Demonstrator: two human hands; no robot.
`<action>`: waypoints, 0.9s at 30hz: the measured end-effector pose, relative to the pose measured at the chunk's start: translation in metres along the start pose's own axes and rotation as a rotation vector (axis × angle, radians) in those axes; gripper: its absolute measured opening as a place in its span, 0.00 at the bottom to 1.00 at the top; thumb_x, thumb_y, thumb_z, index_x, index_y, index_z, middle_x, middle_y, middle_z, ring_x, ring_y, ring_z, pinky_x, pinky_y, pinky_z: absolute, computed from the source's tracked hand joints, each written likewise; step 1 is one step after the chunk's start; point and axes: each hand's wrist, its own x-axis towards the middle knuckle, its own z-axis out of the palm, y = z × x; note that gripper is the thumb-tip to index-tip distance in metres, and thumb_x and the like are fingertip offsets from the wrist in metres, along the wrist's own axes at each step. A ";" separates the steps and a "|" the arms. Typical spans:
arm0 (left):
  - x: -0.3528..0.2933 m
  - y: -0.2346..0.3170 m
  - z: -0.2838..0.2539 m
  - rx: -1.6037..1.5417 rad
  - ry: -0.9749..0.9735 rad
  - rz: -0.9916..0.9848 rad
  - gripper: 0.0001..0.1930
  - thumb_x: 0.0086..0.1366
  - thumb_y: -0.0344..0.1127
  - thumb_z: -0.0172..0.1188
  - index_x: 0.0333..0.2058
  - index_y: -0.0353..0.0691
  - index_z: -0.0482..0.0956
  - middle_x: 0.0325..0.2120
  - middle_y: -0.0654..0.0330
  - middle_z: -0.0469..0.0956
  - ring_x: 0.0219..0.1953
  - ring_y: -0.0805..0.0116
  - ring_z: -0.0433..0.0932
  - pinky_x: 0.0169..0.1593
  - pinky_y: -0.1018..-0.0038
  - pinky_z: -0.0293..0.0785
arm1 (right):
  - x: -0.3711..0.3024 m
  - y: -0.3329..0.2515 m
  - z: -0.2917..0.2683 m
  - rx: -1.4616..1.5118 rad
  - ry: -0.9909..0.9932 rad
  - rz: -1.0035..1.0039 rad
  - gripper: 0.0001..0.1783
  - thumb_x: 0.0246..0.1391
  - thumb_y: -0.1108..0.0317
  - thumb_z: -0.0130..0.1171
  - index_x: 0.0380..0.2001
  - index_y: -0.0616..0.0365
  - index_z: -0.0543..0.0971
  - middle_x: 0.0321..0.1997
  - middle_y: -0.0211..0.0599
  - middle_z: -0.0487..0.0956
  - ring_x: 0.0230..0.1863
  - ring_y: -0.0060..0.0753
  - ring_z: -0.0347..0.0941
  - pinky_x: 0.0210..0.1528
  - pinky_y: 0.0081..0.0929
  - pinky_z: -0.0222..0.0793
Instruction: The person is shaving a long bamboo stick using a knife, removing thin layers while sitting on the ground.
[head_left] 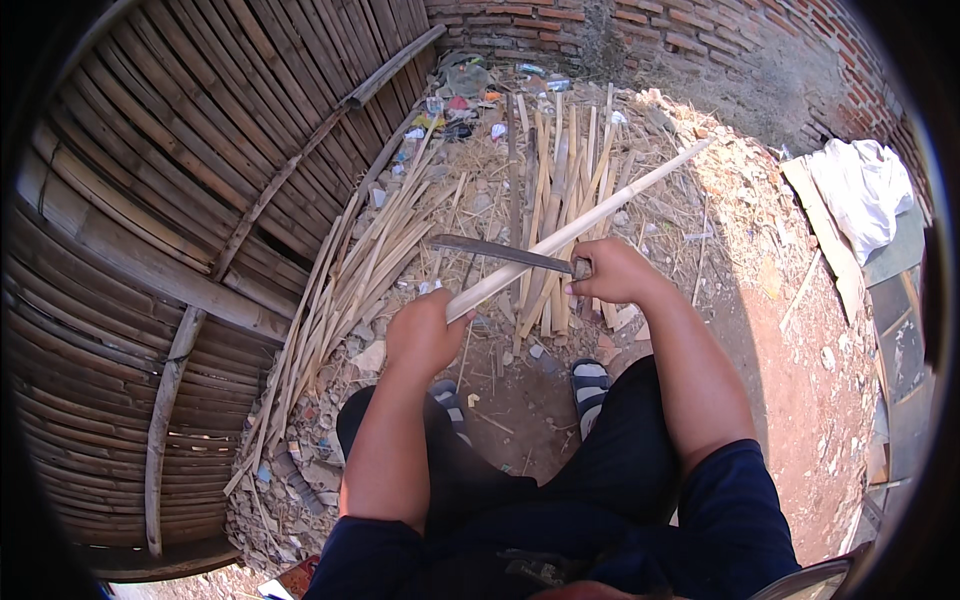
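Note:
My left hand is closed round the near end of a long pale bamboo strip, which slants up and away to the right. In my right hand is the handle of a machete. Its dark blade points left and lies across the strip, a short way beyond my left hand; whether it cuts into the strip I cannot tell. Beneath them, a pile of split bamboo strips rests on the ground. Another heap of thin bamboo strips lies to the left, along the wall.
A slatted bamboo wall rises on the left, a brick wall at the back. White cloth and boards stand at the right. Rubble and litter cover the ground. My sandalled feet are just below the strips.

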 end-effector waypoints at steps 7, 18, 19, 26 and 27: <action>-0.001 0.003 -0.002 0.003 -0.009 -0.005 0.18 0.66 0.49 0.71 0.40 0.39 0.85 0.32 0.47 0.86 0.39 0.41 0.85 0.43 0.50 0.78 | 0.001 0.004 0.005 0.018 0.030 -0.043 0.22 0.48 0.55 0.80 0.37 0.61 0.84 0.32 0.51 0.84 0.38 0.55 0.83 0.43 0.45 0.75; -0.003 0.000 0.000 0.034 0.021 0.083 0.16 0.67 0.50 0.70 0.38 0.42 0.86 0.34 0.48 0.87 0.39 0.43 0.86 0.44 0.51 0.81 | 0.004 0.000 0.014 -0.073 -0.039 -0.041 0.26 0.50 0.53 0.79 0.46 0.59 0.86 0.37 0.50 0.87 0.42 0.51 0.85 0.46 0.43 0.78; -0.004 0.002 -0.002 0.034 0.013 0.075 0.16 0.67 0.50 0.70 0.39 0.42 0.86 0.34 0.48 0.87 0.39 0.43 0.86 0.45 0.51 0.81 | 0.005 -0.001 0.015 -0.104 -0.035 -0.058 0.26 0.50 0.53 0.79 0.47 0.59 0.86 0.38 0.50 0.87 0.42 0.51 0.86 0.46 0.43 0.78; -0.004 0.005 -0.005 -0.019 0.016 0.055 0.15 0.67 0.48 0.71 0.41 0.43 0.87 0.32 0.47 0.87 0.39 0.43 0.87 0.44 0.52 0.82 | 0.002 0.003 0.006 -0.029 0.012 0.005 0.26 0.49 0.54 0.79 0.46 0.59 0.86 0.37 0.51 0.86 0.41 0.54 0.85 0.47 0.46 0.78; -0.004 0.005 -0.006 -0.029 0.018 0.040 0.15 0.67 0.48 0.71 0.40 0.42 0.87 0.32 0.47 0.87 0.39 0.43 0.87 0.44 0.52 0.82 | -0.002 -0.006 -0.001 -0.056 0.007 0.041 0.26 0.50 0.54 0.78 0.47 0.59 0.86 0.38 0.52 0.87 0.44 0.56 0.85 0.49 0.47 0.78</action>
